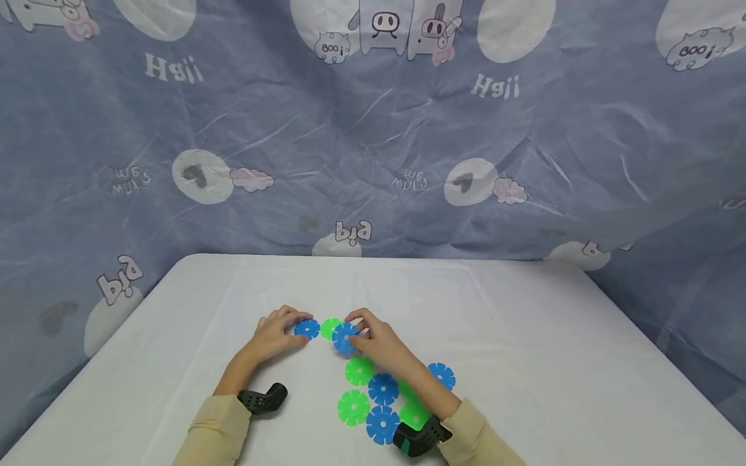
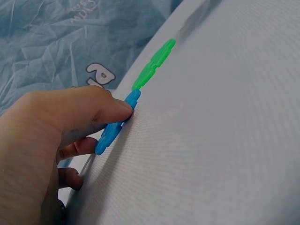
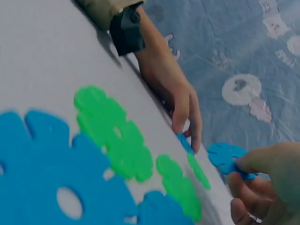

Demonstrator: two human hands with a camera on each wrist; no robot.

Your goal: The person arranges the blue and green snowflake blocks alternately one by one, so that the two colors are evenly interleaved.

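Observation:
My left hand [image 1: 276, 334] pinches a blue notched plastic disc [image 1: 307, 329] flat at the table, thumb on the near edge and fingers on the far edge. Just right of it lies a green notched disc [image 1: 329, 327], edge to edge with the blue one in the left wrist view. My right hand [image 1: 379, 342] holds another blue disc [image 1: 344, 338] between thumb and fingers. That disc is tilted and overlaps the green one in the head view. In the right wrist view the held blue disc [image 3: 228, 157] is raised off the table.
Several loose discs lie nearer me, under and beside the right forearm: green discs [image 1: 353, 407] and blue discs [image 1: 383, 424]. One blue disc [image 1: 442, 375] lies right of that forearm. A white table [image 1: 524, 336] meets a blue printed curtain [image 1: 373, 142] behind.

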